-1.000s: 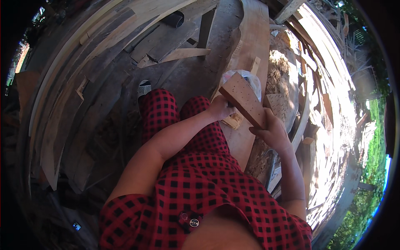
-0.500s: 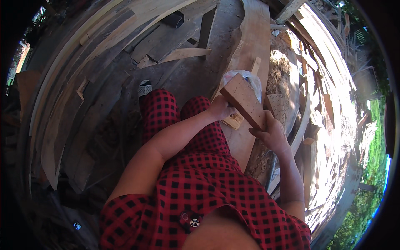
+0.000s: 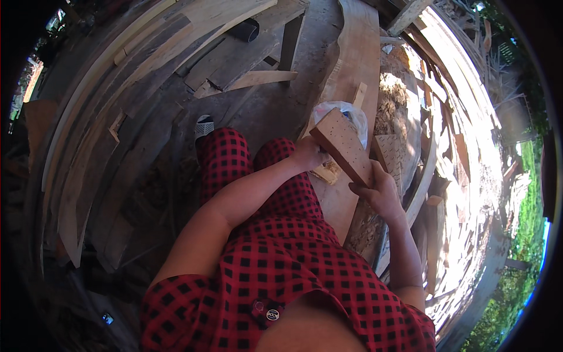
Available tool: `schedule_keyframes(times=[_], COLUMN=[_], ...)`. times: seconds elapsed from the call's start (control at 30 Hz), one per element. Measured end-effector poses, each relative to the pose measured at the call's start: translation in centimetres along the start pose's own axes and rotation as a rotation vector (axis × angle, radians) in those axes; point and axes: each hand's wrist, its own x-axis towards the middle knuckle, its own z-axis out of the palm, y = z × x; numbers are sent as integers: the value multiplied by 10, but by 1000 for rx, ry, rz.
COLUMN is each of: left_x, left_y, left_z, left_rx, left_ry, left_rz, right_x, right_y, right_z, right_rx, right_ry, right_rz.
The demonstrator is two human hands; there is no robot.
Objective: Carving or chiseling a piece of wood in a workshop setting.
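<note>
Between my two hands is a thick brown wooden block (image 3: 345, 144), tilted, its upper face marked with many small dark holes. At its left edge my left hand (image 3: 309, 154) is closed, the fingertips partly hidden under the wood. My right hand (image 3: 381, 189) grips the lower right end, with the thumb at the near edge. Just behind the block lies a clear plastic bag (image 3: 359, 116) with something bluish inside. A pale piece of wood (image 3: 326, 173) shows beneath the block, by my left hand.
A long wavy-edged plank (image 3: 359, 56) runs away from me under the bag. Stacked boards (image 3: 146, 53) curve along the left, and a dark cylinder (image 3: 245, 29) lies at the far side. To the right are a rough log (image 3: 396, 102) and sunlit wood scraps (image 3: 457, 176).
The block has tipped slightly and shifted a little toward me, with both hands still on it. Otherwise the surroundings look the same.
</note>
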Motion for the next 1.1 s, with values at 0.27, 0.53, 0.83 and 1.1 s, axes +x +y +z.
schedule_keyframes(times=[0.27, 0.53, 0.83, 1.1], left_x=[2, 4, 1, -6], left_y=[6, -6, 0, 31], left_z=[-11, -15, -20, -10], left_rx=[-43, -291, -369, -66], left_ry=[-150, -19, 41, -296], left_rz=[-298, -403, -636, -218], right_x=[-2, -19, -17, -21], right_y=[64, 145, 149, 135], right_z=[44, 98, 110, 104], right_rx=[508, 770, 815, 732], right_ry=[117, -11, -40, 28], right_rz=[299, 680, 703, 672])
